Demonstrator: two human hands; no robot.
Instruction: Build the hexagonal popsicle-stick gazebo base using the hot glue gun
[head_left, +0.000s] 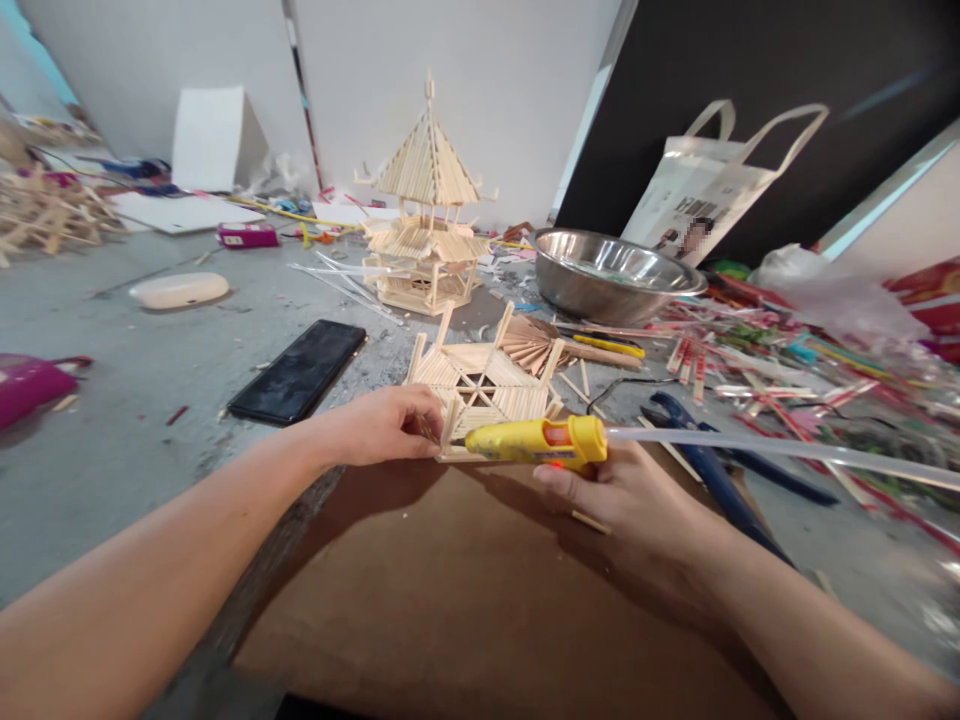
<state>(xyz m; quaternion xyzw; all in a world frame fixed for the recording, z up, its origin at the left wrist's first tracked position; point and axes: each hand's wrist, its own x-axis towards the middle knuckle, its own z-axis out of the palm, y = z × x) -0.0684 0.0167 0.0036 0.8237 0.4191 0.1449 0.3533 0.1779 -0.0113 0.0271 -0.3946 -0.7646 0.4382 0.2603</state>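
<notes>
My right hand (630, 495) grips a yellow glue gun (536, 441) with a long clear glue stick (780, 450) trailing to the right. Its nozzle points left at the near edge of a hexagonal wooden-stick frame (484, 380) lying on the grey floor. My left hand (390, 425) is closed in a pinch on a small wooden stick at that same near edge, right next to the nozzle. A finished stick pagoda (426, 215) stands upright behind the frame. Brown cardboard (465, 590) lies under my hands.
A black phone (298, 370) lies left of the frame. A steel bowl (611, 272) and a white paper bag (712, 190) sit at the back right, with blue pliers (709, 465), scattered sticks and wrappers (787, 360). A pink object (30, 385) is at far left.
</notes>
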